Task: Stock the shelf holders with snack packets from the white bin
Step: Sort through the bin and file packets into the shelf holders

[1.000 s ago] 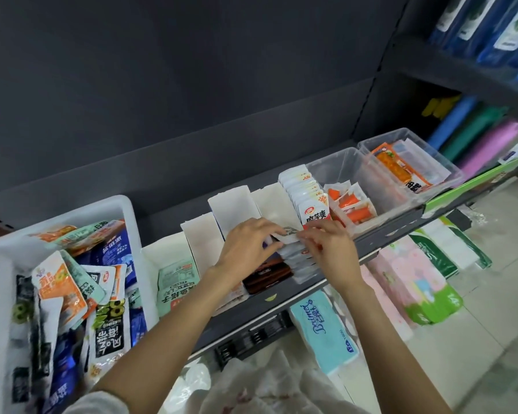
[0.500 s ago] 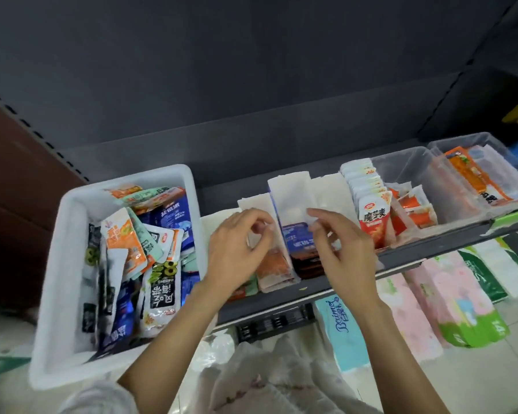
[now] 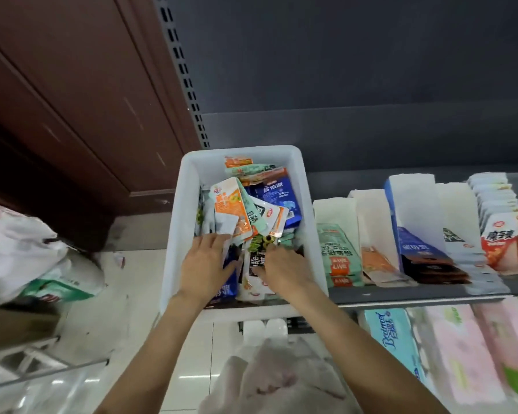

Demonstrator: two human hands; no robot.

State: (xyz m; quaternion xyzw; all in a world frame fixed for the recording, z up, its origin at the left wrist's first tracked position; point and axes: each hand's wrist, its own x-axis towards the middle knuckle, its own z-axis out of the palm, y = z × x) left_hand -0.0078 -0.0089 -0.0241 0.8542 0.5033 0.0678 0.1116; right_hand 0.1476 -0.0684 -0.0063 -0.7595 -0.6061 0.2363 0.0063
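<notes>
The white bin [image 3: 178, 210] stands on the left end of the dark shelf [image 3: 401, 297], heaped with mixed snack packets [image 3: 269, 192] in orange, blue, green and black. Both my hands are inside its near end. My left hand [image 3: 204, 264] lies flat with spread fingers on the packets. My right hand [image 3: 283, 268] rests on a black-and-white packet [image 3: 256, 258], fingers pointing left. To the right stand white paper shelf holders [image 3: 413, 198] with a green packet [image 3: 337, 255], an orange packet [image 3: 374, 261], dark blue packets [image 3: 416, 249] and red-and-white packets [image 3: 500, 237].
Tissue packs [image 3: 398, 348] and pink packs [image 3: 461, 357] sit under the shelf. A white plastic bag [image 3: 281, 380] hangs below my arms. Bags [image 3: 18, 249] lie on the tiled floor at left, before a brown wooden panel [image 3: 72, 115].
Both hands have left the shelf holders and moved left into the white bin. My view has swung left, putting the bin in the middle.
</notes>
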